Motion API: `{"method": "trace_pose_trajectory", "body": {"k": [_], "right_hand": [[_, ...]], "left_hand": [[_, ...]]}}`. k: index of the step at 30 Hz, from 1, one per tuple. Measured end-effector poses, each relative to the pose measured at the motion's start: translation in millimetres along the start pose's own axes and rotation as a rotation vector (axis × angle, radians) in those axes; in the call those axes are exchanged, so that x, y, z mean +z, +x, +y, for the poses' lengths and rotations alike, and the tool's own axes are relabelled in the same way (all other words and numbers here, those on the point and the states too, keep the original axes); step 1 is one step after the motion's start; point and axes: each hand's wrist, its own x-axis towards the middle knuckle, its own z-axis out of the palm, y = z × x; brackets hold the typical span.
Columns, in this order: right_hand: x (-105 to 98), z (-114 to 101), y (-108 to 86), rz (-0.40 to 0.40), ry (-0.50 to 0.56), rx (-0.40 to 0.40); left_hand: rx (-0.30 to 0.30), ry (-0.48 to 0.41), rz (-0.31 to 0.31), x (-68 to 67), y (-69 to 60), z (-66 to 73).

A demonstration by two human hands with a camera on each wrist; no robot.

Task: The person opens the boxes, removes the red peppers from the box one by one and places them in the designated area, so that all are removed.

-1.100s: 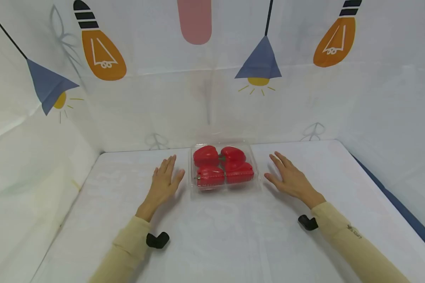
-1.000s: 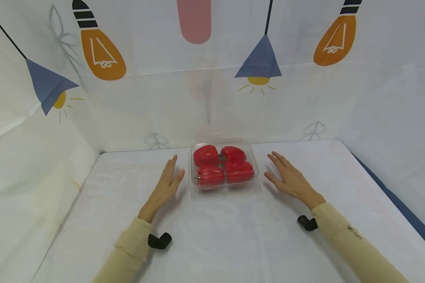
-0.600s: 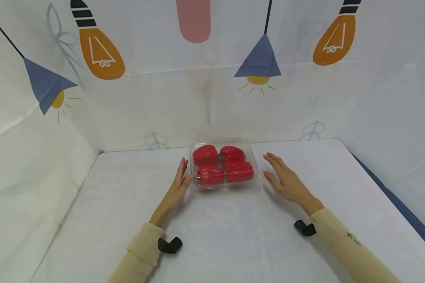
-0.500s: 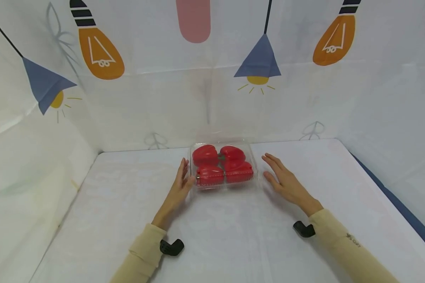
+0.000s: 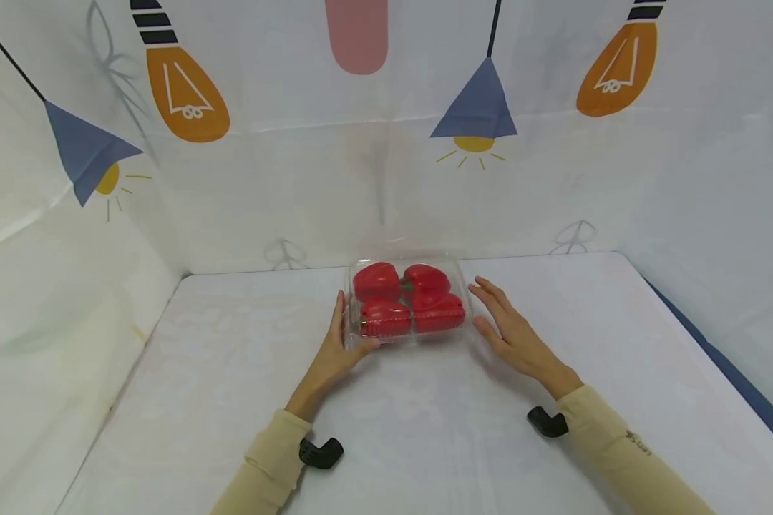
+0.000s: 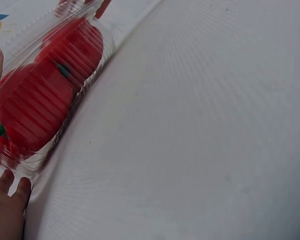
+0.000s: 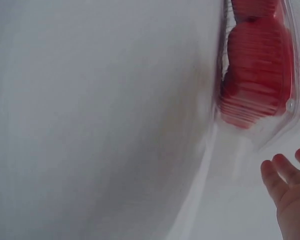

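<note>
A clear plastic box (image 5: 407, 339) of several red peppers (image 5: 439, 312) lies at the table's back edge. My left hand (image 5: 336, 354) is at its left side, thumb along the front left corner and fingers along the left wall; in the left wrist view, the fingertips (image 6: 22, 186) come up to the box's end. My right hand (image 5: 518, 343) is beside the right wall with fingers extended; the right wrist view has a gap between its fingertips (image 7: 280, 161) and the box (image 7: 290, 105). The box's far side is partly hidden by its peppers.
A white-covered table (image 5: 399, 436) lies under the box and both arms. Behind it hangs a pale cloth wall (image 5: 264, 186) printed with lamps and bulbs, with further cloth at the left and right. Black wrist devices (image 5: 321, 453) are on both sleeves.
My left hand has moved right to the box's left side, its thumb swinging toward the front corner. The right hand has shifted slightly left, closer to the box.
</note>
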Motion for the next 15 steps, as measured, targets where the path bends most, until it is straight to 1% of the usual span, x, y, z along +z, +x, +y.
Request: {"method": "trace_pose_trajectory", "body": {"k": [4,7,13,15], "right_hand": [[1.8,-4.6,1.1,-0.031,-0.039,-0.033],[4.3,-9.6,1.1,-0.028,-0.098,-0.054],[15.7,-18.7,3.4,0.051,-0.244,-0.107],[18.2,-21.0,5.2,0.071,-0.273,-0.124]], "left_hand": [[-0.005,0.003,0.001,2.4,1.0,0.7],[-0.004,0.012,0.004,3.9,2.0,0.0],[-0.033,0.018,0.019,2.3,0.5,-5.3],[-0.038,0.024,0.017,1.2,0.5,-5.7]]}}
